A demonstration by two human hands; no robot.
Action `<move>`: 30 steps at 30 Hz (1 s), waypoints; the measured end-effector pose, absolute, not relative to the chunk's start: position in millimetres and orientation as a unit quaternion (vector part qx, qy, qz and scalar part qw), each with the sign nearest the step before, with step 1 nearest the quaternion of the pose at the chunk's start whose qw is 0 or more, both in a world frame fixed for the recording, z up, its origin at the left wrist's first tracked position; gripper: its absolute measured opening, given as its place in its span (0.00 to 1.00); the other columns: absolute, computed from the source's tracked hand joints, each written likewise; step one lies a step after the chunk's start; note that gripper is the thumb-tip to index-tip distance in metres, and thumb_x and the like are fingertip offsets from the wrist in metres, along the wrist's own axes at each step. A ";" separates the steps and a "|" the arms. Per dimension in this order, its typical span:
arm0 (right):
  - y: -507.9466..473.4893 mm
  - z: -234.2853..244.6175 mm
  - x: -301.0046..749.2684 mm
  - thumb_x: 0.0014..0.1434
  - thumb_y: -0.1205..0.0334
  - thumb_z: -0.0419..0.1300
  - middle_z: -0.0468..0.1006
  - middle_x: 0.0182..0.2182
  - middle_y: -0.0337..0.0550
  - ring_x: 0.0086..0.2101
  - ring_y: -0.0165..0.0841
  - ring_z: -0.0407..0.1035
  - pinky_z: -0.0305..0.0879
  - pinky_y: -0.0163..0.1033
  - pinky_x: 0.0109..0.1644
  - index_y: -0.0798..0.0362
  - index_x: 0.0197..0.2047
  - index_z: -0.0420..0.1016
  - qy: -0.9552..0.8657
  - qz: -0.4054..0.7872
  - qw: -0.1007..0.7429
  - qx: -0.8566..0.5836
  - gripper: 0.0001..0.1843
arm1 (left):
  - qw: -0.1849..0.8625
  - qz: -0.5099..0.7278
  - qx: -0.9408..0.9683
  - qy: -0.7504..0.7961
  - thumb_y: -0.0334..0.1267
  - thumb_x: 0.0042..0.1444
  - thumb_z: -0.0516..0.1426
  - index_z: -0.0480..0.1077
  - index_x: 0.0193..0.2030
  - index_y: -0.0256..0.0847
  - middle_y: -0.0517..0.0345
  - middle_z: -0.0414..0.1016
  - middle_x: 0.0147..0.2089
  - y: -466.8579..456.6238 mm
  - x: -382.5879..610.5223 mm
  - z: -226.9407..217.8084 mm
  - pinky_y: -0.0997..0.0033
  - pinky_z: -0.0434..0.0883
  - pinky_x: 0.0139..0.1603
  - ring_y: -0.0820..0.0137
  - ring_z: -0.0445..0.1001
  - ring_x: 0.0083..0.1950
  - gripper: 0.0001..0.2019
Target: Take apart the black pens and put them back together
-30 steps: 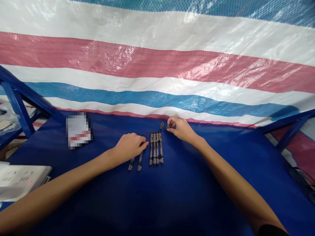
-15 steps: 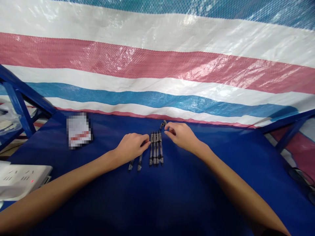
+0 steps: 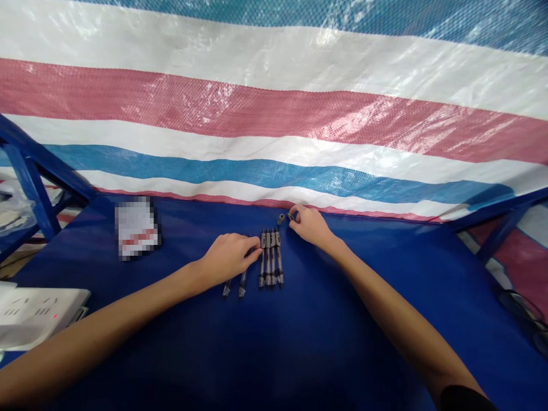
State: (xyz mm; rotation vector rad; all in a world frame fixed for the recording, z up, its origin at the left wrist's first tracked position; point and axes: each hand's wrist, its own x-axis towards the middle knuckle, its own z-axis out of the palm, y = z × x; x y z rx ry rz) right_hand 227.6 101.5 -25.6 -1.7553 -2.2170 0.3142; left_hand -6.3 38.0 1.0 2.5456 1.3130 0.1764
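From my feed, taking the row of pens point(image 3: 268, 262) as landmark: the power strip point(image 3: 47, 314) and blurred packet point(image 3: 136, 228) sit well left of it, the striped sheet point(image 3: 274, 108) behind. My left hand point(image 3: 229, 255) reaches its edge, partly hiding two loose pens point(image 3: 242, 282); I can't tell whether it grips. My right hand point(image 3: 310, 225), beyond it, pinches a small piece point(image 3: 291, 217) beside a grey cap point(image 3: 281, 219). The row's four pens have clear barrels and grey tops.
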 end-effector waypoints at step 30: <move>96.5 -28.5 232.8 0.58 0.65 0.56 0.77 0.31 0.41 0.27 0.30 0.65 0.58 0.35 0.35 0.54 0.39 0.73 -0.801 0.142 0.232 -0.533 0.07 | 0.126 0.047 0.888 0.440 0.41 0.63 0.49 0.70 0.34 0.41 0.62 0.71 0.25 38.2 -5.2 -0.3 0.74 0.52 0.26 0.72 0.69 0.28 0.13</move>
